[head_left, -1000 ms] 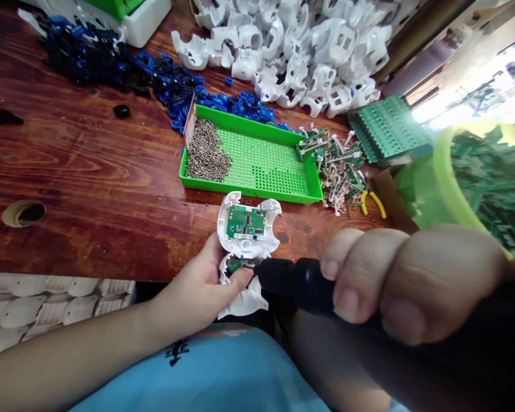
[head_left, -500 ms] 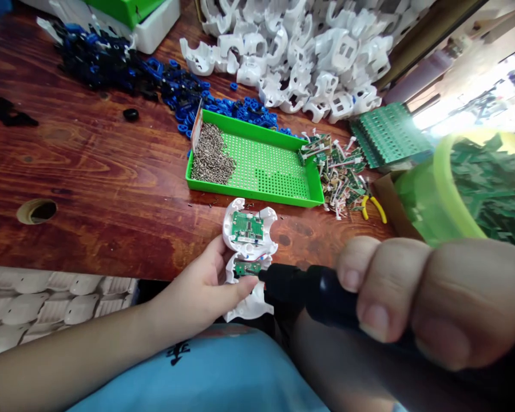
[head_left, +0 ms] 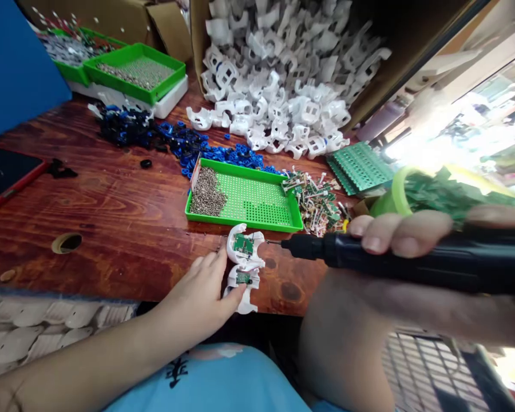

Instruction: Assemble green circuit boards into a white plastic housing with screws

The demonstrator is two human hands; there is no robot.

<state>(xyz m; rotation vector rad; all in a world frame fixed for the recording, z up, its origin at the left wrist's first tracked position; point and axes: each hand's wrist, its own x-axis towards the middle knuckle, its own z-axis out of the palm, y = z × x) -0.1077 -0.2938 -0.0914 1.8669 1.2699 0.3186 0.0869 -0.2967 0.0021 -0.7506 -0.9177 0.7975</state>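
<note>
Wood tabletop (head_left: 120,229), reddish brown and glossy, fills most of the view, with a round hole (head_left: 67,243) at left. Blue and black parts (head_left: 175,140) run across the upper middle, below a big pile of white shells (head_left: 274,109) spilling from a cardboard box. Green tray (head_left: 257,191) sits mid-frame with small screws (head_left: 208,194) heaped at its left end, and loose circuit boards (head_left: 317,200) are piled by its right end. There's bright light in the upper right.

White housing (head_left: 246,265) is just below the tray, opened up into two parts, one above the other in the frame, each with a green board showing inside.

Left hand (head_left: 201,289) has the housing in a narrow pinch, thumb over the lower part, other fingers mostly hidden around the left side. Right hand (head_left: 399,232) is curled snugly around a black screwdriver (head_left: 347,250), its bit pointing left at the upper part's right edge. Can't tell if the tip touches.
</note>
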